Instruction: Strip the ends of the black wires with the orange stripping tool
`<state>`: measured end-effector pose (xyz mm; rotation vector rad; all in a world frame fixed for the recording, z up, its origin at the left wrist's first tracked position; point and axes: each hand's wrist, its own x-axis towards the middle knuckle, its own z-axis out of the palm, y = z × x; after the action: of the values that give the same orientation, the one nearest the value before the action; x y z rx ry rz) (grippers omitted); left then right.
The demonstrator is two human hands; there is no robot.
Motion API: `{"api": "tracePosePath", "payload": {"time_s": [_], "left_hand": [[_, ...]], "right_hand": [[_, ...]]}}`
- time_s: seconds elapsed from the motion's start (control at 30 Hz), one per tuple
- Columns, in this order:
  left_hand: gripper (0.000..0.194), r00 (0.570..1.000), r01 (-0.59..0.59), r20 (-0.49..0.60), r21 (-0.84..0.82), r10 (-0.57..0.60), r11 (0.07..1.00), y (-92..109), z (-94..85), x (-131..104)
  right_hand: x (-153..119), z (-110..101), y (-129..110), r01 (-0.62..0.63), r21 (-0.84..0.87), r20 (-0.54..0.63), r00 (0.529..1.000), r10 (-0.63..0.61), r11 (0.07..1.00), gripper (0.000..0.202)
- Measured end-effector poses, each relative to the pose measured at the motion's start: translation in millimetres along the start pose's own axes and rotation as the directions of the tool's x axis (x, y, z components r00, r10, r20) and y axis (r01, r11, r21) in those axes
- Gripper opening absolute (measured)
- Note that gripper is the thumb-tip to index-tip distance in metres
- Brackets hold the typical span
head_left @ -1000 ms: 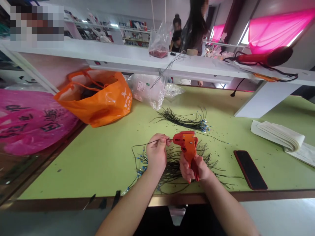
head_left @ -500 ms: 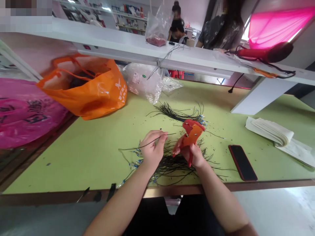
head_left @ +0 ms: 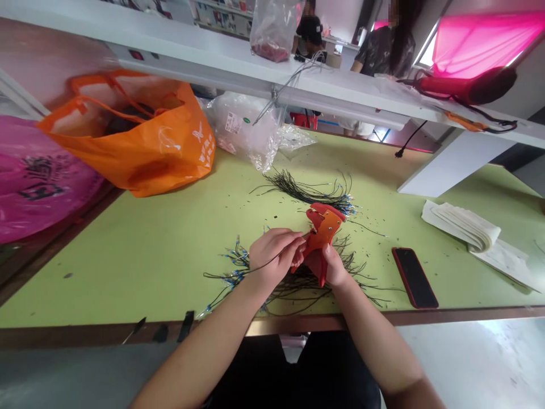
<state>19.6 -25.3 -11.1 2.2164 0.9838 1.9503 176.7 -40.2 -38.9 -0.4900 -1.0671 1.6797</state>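
Note:
Between the fingers of my left hand (head_left: 276,254) is a thin black wire (head_left: 272,261), whose tip reaches the jaws of a red and orange wire stripper (head_left: 327,227). My right hand (head_left: 330,267) is wrapped round the handles of that tool. Beneath both hands lies a loose bundle of black wires (head_left: 298,288), with blue and silver ends (head_left: 236,258) fanned out at its left. Farther back, a second bundle of black wires (head_left: 298,187) has blue ends towards the right.
An orange bag (head_left: 170,147) and a pink bag (head_left: 46,176) stand at the left. Clear plastic packaging (head_left: 249,130) lies behind. At the right are a phone (head_left: 415,278) and folded paper (head_left: 464,224). A white shelf (head_left: 204,71) crosses above; people are beyond it.
My left hand has moved right with the wire, bringing its tip to the tool's jaws. The tool has shifted slightly left in my right hand. The view has tilted down a little.

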Motion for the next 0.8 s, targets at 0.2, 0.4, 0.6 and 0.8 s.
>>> {"api": "tracePosePath", "payload": {"time_s": [0.2,0.4,0.6,0.8], "left_hand": [[0.008,0.999,-0.034,0.008,0.028,0.034,0.999,3.4,1.5,2.2],[0.009,0.998,-0.052,-0.017,-0.005,0.052,0.999,5.9,2.4,1.9],[0.01,0.997,-0.075,-0.003,-0.014,0.075,0.997,9.2,0.7,3.1],[0.014,0.998,-0.062,-0.002,-0.052,0.062,0.997,9.6,3.0,-1.0]], "right_hand": [[0.5,0.6,-1.1,-0.031,-0.039,-0.009,0.999,0.031,0.999,0.058],[-0.7,0.9,0.7,-0.013,-0.034,0.0,1.0,0.013,0.999,0.054],[-2.3,0.4,-1.8,-0.023,-0.048,0.013,1.0,0.024,0.999,0.055],[-3.2,-2.4,1.4,-0.029,-0.07,-0.023,0.999,0.027,0.997,0.058]]}}
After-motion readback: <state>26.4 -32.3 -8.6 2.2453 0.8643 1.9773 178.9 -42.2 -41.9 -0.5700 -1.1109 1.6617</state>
